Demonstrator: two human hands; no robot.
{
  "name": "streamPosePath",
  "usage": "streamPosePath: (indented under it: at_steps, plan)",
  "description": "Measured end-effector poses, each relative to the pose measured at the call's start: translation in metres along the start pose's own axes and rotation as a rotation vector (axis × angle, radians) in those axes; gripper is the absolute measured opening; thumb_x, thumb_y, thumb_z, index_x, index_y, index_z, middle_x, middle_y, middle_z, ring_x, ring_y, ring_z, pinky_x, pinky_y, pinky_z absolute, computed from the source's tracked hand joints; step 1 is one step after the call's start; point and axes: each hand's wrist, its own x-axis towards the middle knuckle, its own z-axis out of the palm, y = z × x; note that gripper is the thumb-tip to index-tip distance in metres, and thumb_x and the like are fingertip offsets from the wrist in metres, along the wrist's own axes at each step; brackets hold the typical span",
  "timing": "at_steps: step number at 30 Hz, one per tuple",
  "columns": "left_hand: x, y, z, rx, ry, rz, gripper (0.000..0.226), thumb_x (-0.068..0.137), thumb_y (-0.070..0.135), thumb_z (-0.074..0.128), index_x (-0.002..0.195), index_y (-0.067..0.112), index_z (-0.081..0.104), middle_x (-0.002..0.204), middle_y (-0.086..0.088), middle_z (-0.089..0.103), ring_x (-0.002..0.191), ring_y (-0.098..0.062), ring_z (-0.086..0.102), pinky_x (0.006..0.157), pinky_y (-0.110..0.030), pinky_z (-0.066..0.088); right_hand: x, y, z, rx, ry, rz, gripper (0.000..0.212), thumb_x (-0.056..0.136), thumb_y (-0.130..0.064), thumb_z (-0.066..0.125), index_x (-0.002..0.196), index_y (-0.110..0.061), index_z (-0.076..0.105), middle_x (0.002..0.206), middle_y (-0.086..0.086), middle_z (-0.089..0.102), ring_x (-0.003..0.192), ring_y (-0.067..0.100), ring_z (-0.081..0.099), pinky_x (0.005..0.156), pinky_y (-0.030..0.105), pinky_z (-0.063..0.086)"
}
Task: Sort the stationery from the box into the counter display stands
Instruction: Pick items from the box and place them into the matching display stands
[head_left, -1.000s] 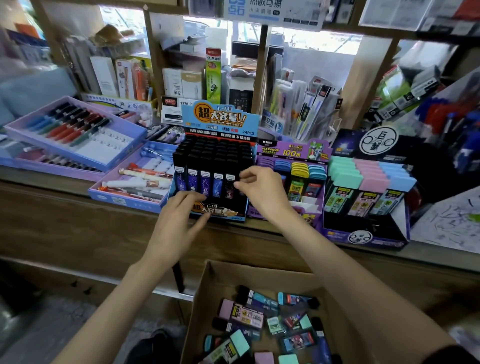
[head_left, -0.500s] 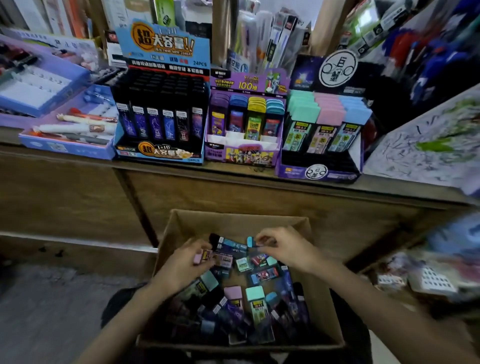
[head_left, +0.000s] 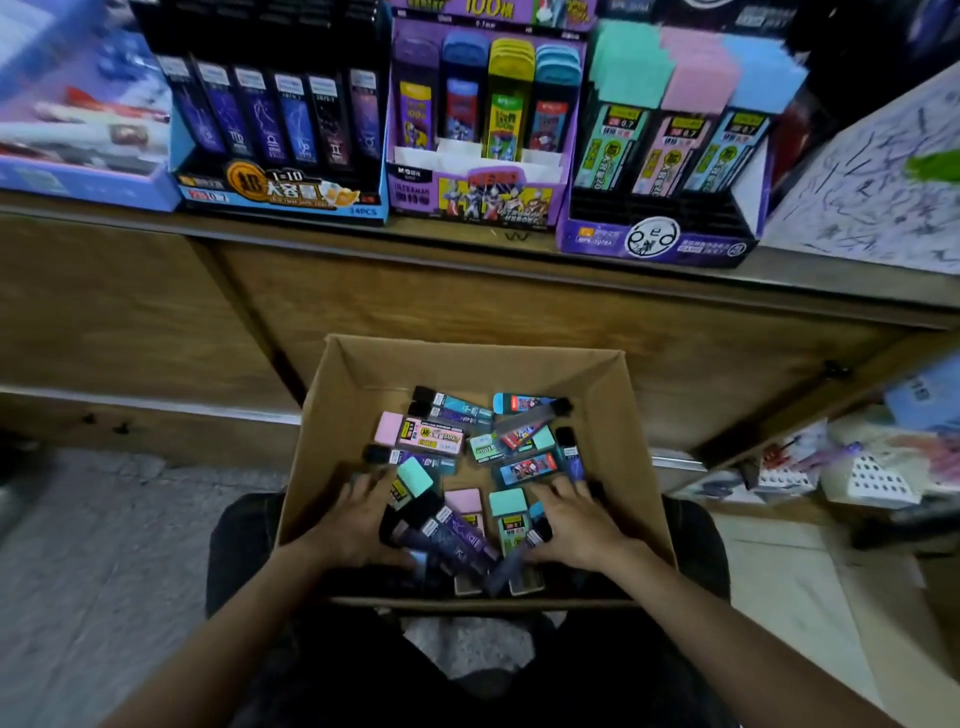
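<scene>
I have both hands down in the cardboard box (head_left: 332, 415), which sits below the counter (head_left: 519, 291). My left hand (head_left: 358, 519) lies spread over the dark purple cases (head_left: 452, 535). My right hand (head_left: 576, 519) rests flat beside a mint-capped case (head_left: 511, 519). Neither hand has closed round anything that I can see.

The lead cases lie jumbled, so I judge it best to pick one kind at a time. The dark ones under my left hand match the blue-fronted stand (head_left: 280, 202), the leftmost of the three. The mint-capped case and the pink-capped case (head_left: 421, 434) belong in the pastel stand (head_left: 660, 239) on the right, whose front rows look bare. I should pinch each case by its long edges and turn the caps one way before lifting. A loose handful could slip and spill back into the pile.
</scene>
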Motion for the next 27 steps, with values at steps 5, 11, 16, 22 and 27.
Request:
streamPosePath:
  at_steps: [5,11,16,22,27]
  plan:
    - [0.003,0.005,-0.003,-0.141,0.094,-0.007,0.114,0.062,0.055,0.080,0.149,0.023,0.013,0.137,-0.010,0.025,0.134,-0.028,0.019,0.110,-0.030,0.018,0.006,-0.011,0.004,0.201,-0.014,0.020,0.087,0.069,-0.042,0.079,0.141,-0.025,0.032,0.136,0.009,0.029,0.130,0.034,0.028,0.107,0.042,0.032]
    - [0.010,0.005,-0.006,-0.442,0.180,-0.139,0.083,0.068,0.040,0.082,0.135,0.009,0.045,0.136,-0.015,0.046,0.125,-0.028,0.045,0.106,-0.037,0.037,0.012,-0.014,0.008,0.580,0.093,0.135,0.065,0.070,-0.013,0.082,0.127,-0.013,0.049,0.126,0.008,0.051,0.117,0.023,0.050,0.095,0.027,0.043]
    - [0.010,0.005,-0.004,-0.575,0.200,-0.113,0.020,0.074,0.031,0.079,0.089,0.026,0.067,0.089,0.009,0.067,0.086,-0.009,0.062,0.068,-0.011,0.048,0.013,-0.018,0.009,0.866,0.079,0.250,0.036,0.072,-0.005,0.079,0.104,0.000,0.062,0.093,0.006,0.061,0.095,0.019,0.059,0.079,0.026,0.045]
    - [0.006,0.001,0.002,-0.559,0.006,-0.049,0.037,0.075,0.035,0.078,0.106,0.019,0.065,0.106,0.001,0.069,0.098,-0.013,0.063,0.084,-0.027,0.049,0.011,-0.028,0.015,0.672,0.044,0.241,0.040,0.075,-0.017,0.077,0.110,-0.008,0.060,0.111,0.004,0.061,0.105,0.016,0.056,0.081,0.020,0.038]
    - [-0.005,0.003,-0.006,-0.475,-0.112,-0.012,0.074,0.070,0.038,0.081,0.131,0.024,0.041,0.126,0.010,0.049,0.121,-0.010,0.045,0.101,-0.024,0.037,0.011,-0.027,0.013,0.657,0.038,0.266,0.032,0.074,-0.022,0.079,0.099,-0.006,0.067,0.085,-0.004,0.061,0.077,0.010,0.056,0.065,0.021,0.040]
